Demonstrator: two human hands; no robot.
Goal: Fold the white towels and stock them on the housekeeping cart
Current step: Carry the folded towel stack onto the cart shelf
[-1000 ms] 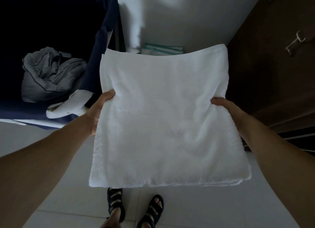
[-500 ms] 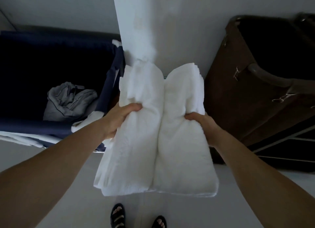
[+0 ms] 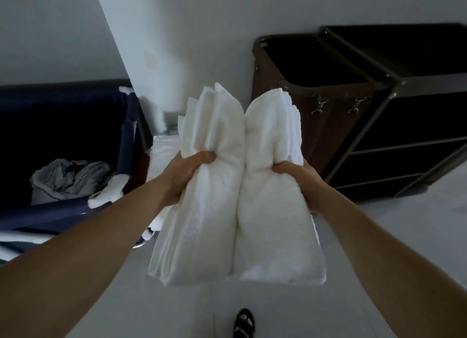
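Observation:
A thick white towel (image 3: 237, 211) hangs in front of me, folded down its middle so its two halves press together. My left hand (image 3: 187, 171) grips the left half, thumb curled over its top. My right hand (image 3: 300, 181) grips the right half in the same way. Both hands hold it in the air, above the floor. The dark housekeeping cart (image 3: 409, 125) with its open shelves stands to the right, past the towel. A brown fabric bag (image 3: 326, 120) hangs on the cart's left end.
A navy laundry bin (image 3: 75, 145) on the left holds crumpled grey linen (image 3: 65, 181) and a white cloth (image 3: 108, 191) over its rim. A white wall corner rises behind the towel. Pale tiled floor lies below, with my sandalled foot (image 3: 243, 322) at the bottom.
The towel was held flat and wide; my hands came together and folded it in half lengthwise. My view has turned right, bringing the cart into sight.

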